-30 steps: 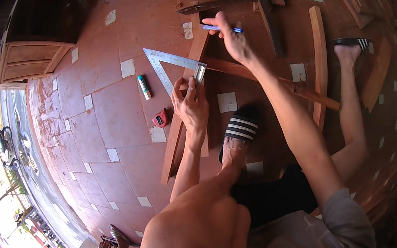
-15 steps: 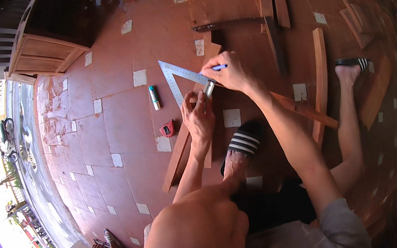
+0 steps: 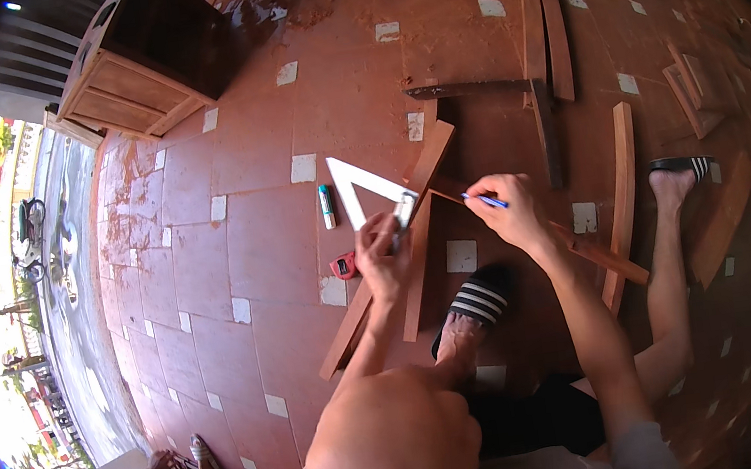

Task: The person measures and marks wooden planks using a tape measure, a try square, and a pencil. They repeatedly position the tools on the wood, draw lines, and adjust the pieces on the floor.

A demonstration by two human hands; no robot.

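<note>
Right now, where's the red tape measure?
In the head view, the red tape measure lies left of centre, just left of the left hand holding the set square, below the teal-capped marker.

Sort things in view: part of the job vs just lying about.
Part of the job:
set square, in left hand
blue pen, in right hand
wooden bar beside the square, likely

Apparently lying about:
teal-capped marker
red tape measure
dark bar

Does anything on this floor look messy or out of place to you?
Yes: reddish-brown smears near the cabinet make the floor look dirtier there than around the marker. Several wooden beams also lie scattered at mixed angles. Nothing looks clearly broken.
</note>
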